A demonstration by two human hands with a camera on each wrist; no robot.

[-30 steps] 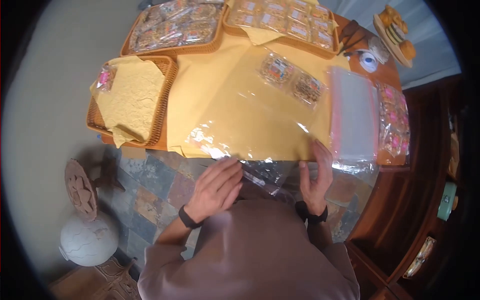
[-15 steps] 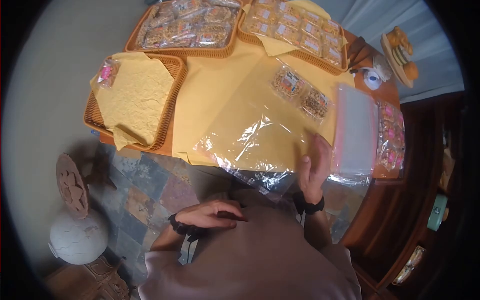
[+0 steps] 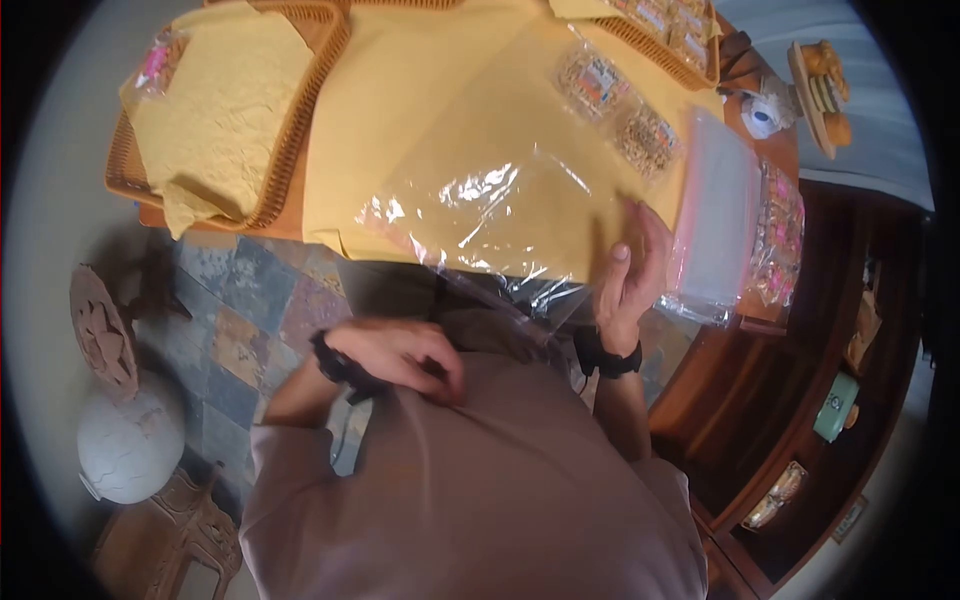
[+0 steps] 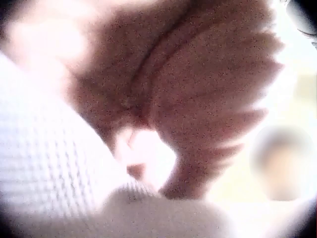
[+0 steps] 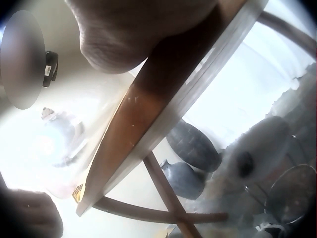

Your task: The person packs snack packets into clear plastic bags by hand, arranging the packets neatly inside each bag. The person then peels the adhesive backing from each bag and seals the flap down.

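Note:
A large clear plastic bag [image 3: 480,200] lies on the yellow cloth, two packets of nutty rounds [image 3: 590,85] inside or beneath its film; I cannot tell which. My right hand [image 3: 632,270] is at the bag's right front corner, fingers fairly straight, touching or just over it. Part of that hand [image 5: 143,29] fills the top of the right wrist view. My left hand [image 3: 400,358] is in front of the shirt, fingers loosely bent, holding nothing visible. In the left wrist view the left hand [image 4: 198,84] is blurred and close, beside pale fabric [image 4: 44,148].
A stack of clear, pink-edged bags [image 3: 715,210] lies right of my right hand, beside pink-labelled packets [image 3: 778,230]. On the left sits a cloth-lined wicker basket [image 3: 292,150] with one packet. Another basket of packets [image 3: 690,68] is at the back right. Wooden shelves [image 3: 740,400] stand right.
My left hand has left the bag's front edge and moved back and left to the shirt. My right hand has stayed by the bag's corner. The head view has tilted lower.

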